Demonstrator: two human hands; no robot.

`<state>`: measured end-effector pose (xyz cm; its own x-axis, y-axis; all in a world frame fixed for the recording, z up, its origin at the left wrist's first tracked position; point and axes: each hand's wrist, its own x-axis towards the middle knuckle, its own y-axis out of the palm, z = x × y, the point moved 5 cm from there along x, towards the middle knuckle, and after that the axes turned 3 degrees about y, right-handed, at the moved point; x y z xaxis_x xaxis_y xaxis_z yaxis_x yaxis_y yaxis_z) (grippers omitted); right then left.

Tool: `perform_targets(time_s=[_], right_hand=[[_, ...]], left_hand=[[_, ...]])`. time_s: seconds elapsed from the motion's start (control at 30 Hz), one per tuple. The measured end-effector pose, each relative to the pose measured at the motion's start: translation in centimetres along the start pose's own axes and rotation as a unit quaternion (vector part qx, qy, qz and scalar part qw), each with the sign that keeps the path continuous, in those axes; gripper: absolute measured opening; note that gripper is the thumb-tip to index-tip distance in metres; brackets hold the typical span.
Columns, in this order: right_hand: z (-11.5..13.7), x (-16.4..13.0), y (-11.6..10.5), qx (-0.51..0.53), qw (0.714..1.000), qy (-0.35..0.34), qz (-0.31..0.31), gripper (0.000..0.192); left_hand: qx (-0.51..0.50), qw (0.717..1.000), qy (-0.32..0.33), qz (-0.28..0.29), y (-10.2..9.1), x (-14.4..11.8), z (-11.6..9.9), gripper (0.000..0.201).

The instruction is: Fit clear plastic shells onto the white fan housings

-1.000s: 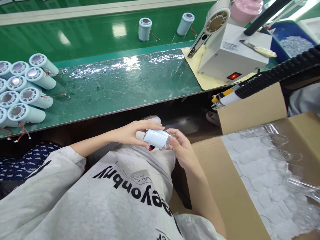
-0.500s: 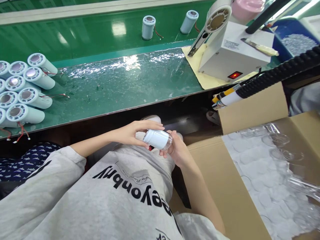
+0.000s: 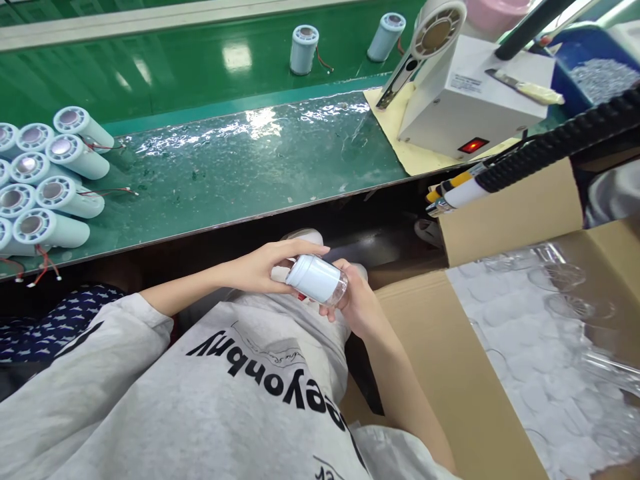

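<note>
Above my lap I hold a light-blue cylinder (image 3: 314, 277), lying tilted with its right end inside a clear plastic cover (image 3: 341, 288). My left hand (image 3: 270, 268) is curved around the cylinder's left end, thumb and fingers on opposite sides. At the other end, my right hand (image 3: 356, 293) has its fingers closed on the clear cover; part of that grip is hidden. A bit of red shows beneath the cylinder. On the bench at the left lie several similar light-blue cylinders (image 3: 53, 230) with round vented ends and thin red wires.
A green bench (image 3: 240, 173) runs ahead of me, with a green belt (image 3: 175, 73) behind it carrying two cylinders (image 3: 304, 50). To the right stand a white box device (image 3: 475, 100) with a lit red switch, a hanging black coiled hose (image 3: 560, 143) and a cardboard carton (image 3: 425, 360) of clear covers.
The two cylinders on the belt have shifted slightly right. Both hands keep their hold, and the cylinder in them has turned or tilted a little.
</note>
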<state>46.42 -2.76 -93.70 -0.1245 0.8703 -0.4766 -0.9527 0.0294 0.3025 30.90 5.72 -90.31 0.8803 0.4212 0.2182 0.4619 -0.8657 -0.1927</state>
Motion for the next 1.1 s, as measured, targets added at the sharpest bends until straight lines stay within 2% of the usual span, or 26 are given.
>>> perform_targets(time_s=[0.27,0.37,0.5,0.63,0.93,1.03,1.1], right_hand=[[2.5,-2.8,0.1,-0.101,0.983,-0.149,-0.026,0.053],[3.3,-3.3,0.3,-0.137,0.975,-0.171,-0.035,0.053],[2.4,-2.8,0.1,-0.090,0.991,-0.096,-0.033,0.057],[0.9,-1.8,0.3,-0.018,1.000,-0.007,0.007,0.060],[-0.4,-0.9,1.6,0.059,0.984,0.136,0.095,0.074],[-1.0,-0.9,1.4,0.031,0.985,0.129,0.110,0.083],[-1.0,-0.9,0.8,-0.009,0.996,0.057,0.074,0.085]], left_hand=[[0.030,0.997,0.060,0.027,0.1,-0.3,-1.5,0.082],[0.036,0.996,0.081,0.032,0.2,-0.3,-2.0,0.082],[0.035,0.995,0.088,0.034,0.2,-0.3,-2.3,0.081],[0.026,0.997,0.071,0.027,0.1,-0.2,-1.8,0.073],[0.032,0.998,0.057,0.011,0.0,-0.2,-1.0,0.059],[0.015,0.999,0.031,-0.001,0.1,-0.3,-1.0,0.058],[-0.015,1.000,-0.014,-0.019,0.2,-0.4,-0.9,0.060]])
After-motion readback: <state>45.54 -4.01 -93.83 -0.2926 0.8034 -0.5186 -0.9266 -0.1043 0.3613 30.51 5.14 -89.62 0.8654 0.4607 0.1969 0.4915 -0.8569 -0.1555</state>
